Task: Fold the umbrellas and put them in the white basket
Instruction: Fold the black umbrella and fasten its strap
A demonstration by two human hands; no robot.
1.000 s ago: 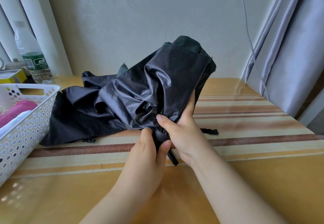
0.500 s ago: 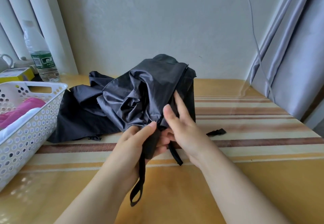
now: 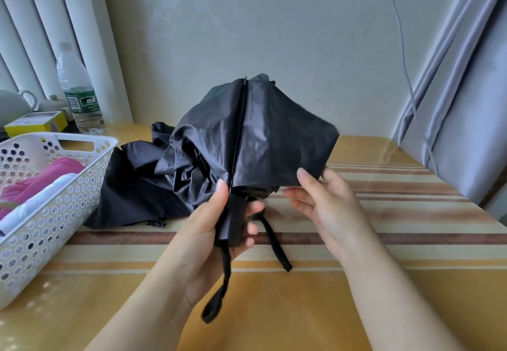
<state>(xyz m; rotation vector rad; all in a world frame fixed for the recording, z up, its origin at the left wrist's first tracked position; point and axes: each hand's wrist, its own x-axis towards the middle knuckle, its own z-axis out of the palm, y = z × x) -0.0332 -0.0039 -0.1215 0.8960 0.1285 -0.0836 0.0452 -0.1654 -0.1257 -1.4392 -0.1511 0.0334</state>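
A black collapsed umbrella point(image 3: 255, 136) is held up over the table, its canopy loose and crumpled. My left hand point(image 3: 214, 221) grips its black handle point(image 3: 233, 219), with the wrist loop hanging below. My right hand point(image 3: 326, 202) pinches the canopy's lower right edge between thumb and fingers. A closing strap dangles between the hands. The white perforated basket point(image 3: 57, 199) stands at the left and holds a folded pink umbrella point(image 3: 41, 180) and a white one point(image 3: 35, 202).
More black fabric point(image 3: 131, 186) lies on the striped table behind the held umbrella, next to the basket. A water bottle point(image 3: 79, 95), a yellow box point(image 3: 35, 125) and a teapot stand at the back left. Grey curtain and a cable hang at the right.
My left hand has shifted down onto the handle. My right hand has let go near the handle and moved right, pulling a canopy panel out flat. The wrist loop now hangs free.
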